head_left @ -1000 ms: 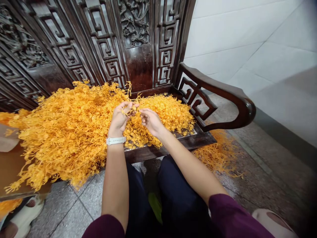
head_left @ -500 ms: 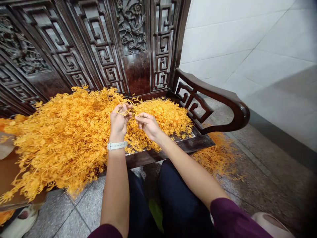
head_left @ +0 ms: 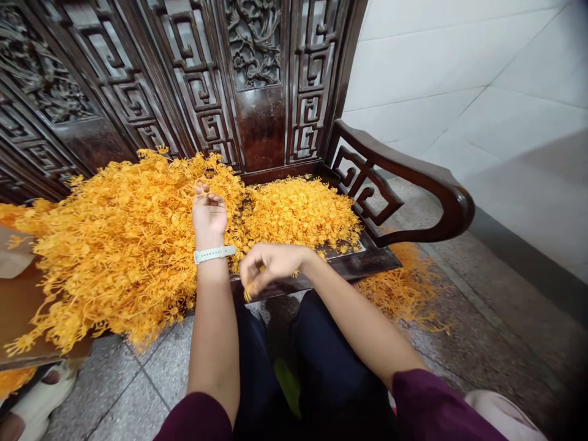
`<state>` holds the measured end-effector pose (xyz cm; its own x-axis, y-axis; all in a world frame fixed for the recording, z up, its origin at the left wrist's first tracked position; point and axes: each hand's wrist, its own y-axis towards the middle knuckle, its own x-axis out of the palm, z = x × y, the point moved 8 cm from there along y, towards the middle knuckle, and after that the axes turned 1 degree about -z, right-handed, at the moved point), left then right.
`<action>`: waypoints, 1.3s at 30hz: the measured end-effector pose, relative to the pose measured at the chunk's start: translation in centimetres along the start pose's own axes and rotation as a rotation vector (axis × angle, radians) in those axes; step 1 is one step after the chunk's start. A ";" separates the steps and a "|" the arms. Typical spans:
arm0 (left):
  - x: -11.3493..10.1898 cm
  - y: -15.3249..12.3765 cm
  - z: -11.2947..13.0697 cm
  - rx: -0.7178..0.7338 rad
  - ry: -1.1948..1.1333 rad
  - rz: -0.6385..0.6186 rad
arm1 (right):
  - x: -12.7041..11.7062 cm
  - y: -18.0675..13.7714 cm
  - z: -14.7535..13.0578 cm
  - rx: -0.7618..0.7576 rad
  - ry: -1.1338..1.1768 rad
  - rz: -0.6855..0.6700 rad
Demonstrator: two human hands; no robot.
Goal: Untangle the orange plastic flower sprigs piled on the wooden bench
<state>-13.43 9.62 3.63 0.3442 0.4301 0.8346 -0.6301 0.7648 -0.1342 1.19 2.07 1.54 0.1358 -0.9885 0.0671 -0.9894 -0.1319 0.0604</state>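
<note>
Bright orange artificial flower sprigs form a large heap (head_left: 124, 245) on the left of the dark bench, with a smaller heap (head_left: 298, 211) to its right. My left hand (head_left: 210, 211), with a pale watch on the wrist, is over the large heap's right side, palm toward me. Its curled fingers pinch an orange sprig that blends into the heap behind. Lower and to the right, my right hand (head_left: 271, 266) bends downward over the bench's front edge. A small yellow piece (head_left: 248, 295) shows at its pinched, slightly blurred fingertips.
The carved wooden bench has a tall back (head_left: 261, 135) and a curved armrest (head_left: 413, 165) at right. Loose orange stems (head_left: 404, 291) lie on the floor below the armrest. A cardboard box (head_left: 18, 312) stands at left, near a person's light shoe (head_left: 34, 407).
My hands were close together on a thin yellow stem and have parted. The right hand has come down toward me; the left has shifted slightly left. The view has shifted a little.
</note>
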 end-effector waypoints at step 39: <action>5.0 -8.2 -7.1 -0.366 0.838 -0.961 | -6.7 -14.5 -4.4 -0.690 0.617 1.175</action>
<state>-1.60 8.95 5.09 0.9506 -0.2880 0.1154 0.2808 0.9568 0.0749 14.85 10.98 4.61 -0.5263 -0.2928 0.7983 -0.3520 0.9296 0.1089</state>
